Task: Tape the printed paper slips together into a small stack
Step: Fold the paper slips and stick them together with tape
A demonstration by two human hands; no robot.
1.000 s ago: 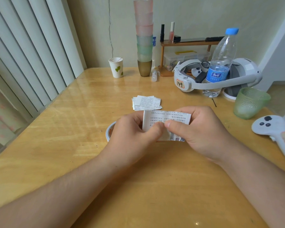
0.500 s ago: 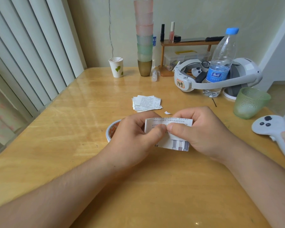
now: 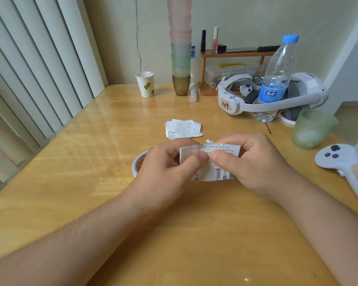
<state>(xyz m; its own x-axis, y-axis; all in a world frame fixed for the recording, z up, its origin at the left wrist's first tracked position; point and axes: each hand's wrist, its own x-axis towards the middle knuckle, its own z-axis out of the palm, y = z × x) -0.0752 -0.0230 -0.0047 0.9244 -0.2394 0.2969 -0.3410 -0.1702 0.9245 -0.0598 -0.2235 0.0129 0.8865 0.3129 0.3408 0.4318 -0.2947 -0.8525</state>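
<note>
A small stack of printed paper slips [image 3: 215,172] is held low over the wooden table [image 3: 91,172] between both hands. My left hand [image 3: 170,172] pinches its left edge, and my right hand [image 3: 254,162] pinches its right side; the two thumbs meet on the front of the slips. A loose pile of more printed slips [image 3: 183,129] lies on the table just beyond the hands. A tape roll [image 3: 137,164] lies flat, mostly hidden behind my left hand. A tiny scrap of paper [image 3: 208,140] lies by my right fingers.
A green glass cup [image 3: 313,129] and a white controller [image 3: 347,168] lie at the right. A water bottle [image 3: 277,79] and a white headset [image 3: 277,100] stand behind. A tall stack of cups [image 3: 180,48], a paper cup [image 3: 145,84] and a small shelf [image 3: 234,54] line the wall.
The held slips have tipped forward and sunk a little, so the printed picture at their lower edge now shows. Both thumbs stay pressed together on the front.
</note>
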